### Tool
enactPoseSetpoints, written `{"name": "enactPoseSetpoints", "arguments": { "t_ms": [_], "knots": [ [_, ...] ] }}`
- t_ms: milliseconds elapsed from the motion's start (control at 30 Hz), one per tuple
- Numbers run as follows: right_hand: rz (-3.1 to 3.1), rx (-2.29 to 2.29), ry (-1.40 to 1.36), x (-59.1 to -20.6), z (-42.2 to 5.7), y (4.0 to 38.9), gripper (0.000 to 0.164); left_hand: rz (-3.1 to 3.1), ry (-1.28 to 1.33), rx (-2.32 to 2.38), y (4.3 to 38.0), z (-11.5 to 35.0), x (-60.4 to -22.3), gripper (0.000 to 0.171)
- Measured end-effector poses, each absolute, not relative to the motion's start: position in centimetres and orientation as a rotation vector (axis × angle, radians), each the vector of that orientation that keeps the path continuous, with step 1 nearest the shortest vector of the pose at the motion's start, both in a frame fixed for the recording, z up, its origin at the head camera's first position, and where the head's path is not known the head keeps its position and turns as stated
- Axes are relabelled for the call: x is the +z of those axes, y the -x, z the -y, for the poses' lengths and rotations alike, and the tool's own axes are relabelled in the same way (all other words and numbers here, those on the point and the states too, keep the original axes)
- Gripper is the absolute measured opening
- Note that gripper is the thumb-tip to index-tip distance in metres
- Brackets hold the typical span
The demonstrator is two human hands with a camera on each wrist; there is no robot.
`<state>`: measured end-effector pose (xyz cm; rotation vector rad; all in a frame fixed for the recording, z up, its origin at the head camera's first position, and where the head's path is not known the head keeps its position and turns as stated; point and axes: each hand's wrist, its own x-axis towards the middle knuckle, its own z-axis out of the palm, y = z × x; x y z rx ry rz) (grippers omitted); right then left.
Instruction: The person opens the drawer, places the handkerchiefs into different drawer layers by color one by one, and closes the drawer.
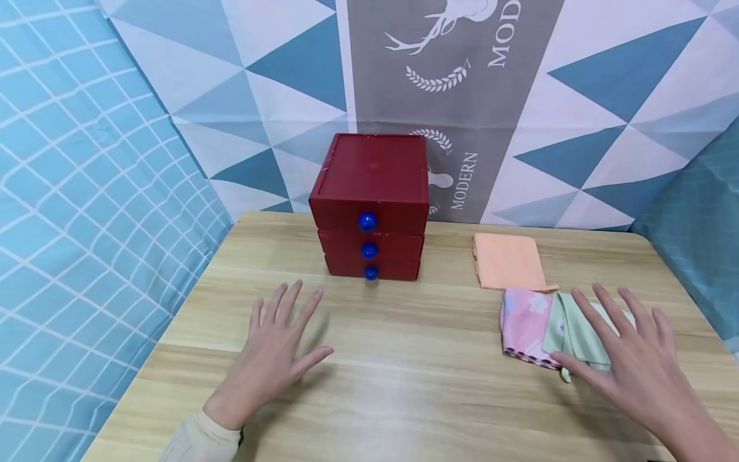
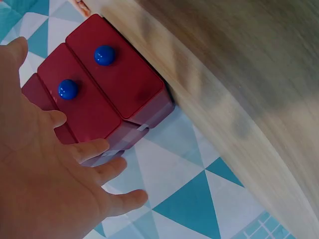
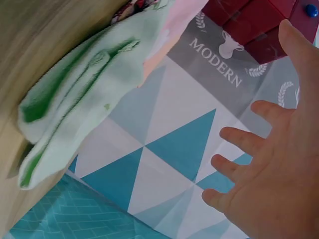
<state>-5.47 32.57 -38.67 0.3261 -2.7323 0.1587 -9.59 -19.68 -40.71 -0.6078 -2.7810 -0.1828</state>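
Both hands palm-down above the pale wood-grain desk, nothing held. Right hand: fingers spread, thumb well off them, so grip apart. Left hand: likewise spread, grip apart. Key relation: the folded mint-green cloth lies on the desk at about ten o'clock from the right hand's middle, partly covered by its fingers in the head view; the right wrist view shows a gap between hand and cloth. Right hand clearly the nearer; left well off toward nine o'clock. Green cloth's long axis: partly hidden from the head; in the right wrist view its folds run one to seven o'clock. From the head, a small pale corner on its near edge points to about six. It overlaps the pink floral folded cloth on its nine o'clock side; the folded orange cloth sits beyond, toward eleven. The dark-red three-drawer box stands upright at one o'clock from the left hand, its round blue knobs facing six, untouched.
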Motion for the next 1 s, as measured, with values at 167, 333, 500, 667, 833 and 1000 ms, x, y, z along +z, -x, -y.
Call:
{"name": "enactPoseSetpoints", "arguments": {
  "t_ms": [167,333,500,667,833,1000],
  "knots": [
    [2.730,0.131,-0.327,-38.3,-32.4,5.7,0.110,2.799,0.614,-0.217,9.5,19.6,-40.2,0.094],
    [2.719,0.119,-0.347,-38.0,-32.2,6.0,0.104,2.805,0.654,-0.324,9.4,19.3,-39.6,0.089],
    [2.717,0.138,-0.375,-37.5,-31.8,6.3,0.098,2.815,0.672,-0.428,9.5,18.9,-38.7,0.081],
    [2.719,0.164,-0.401,-37.0,-31.6,6.3,0.093,2.817,0.687,-0.471,9.4,18.0,-37.9,0.069],
    [2.718,0.269,-0.441,-36.4,-31.2,6.5,0.085,2.811,0.713,-0.560,9.5,17.3,-37.1,0.058],
    [2.662,0.354,-0.502,-35.6,-30.4,7.4,0.075,2.816,0.707,-0.718,9.8,16.9,-36.1,0.049]
  ]
}}
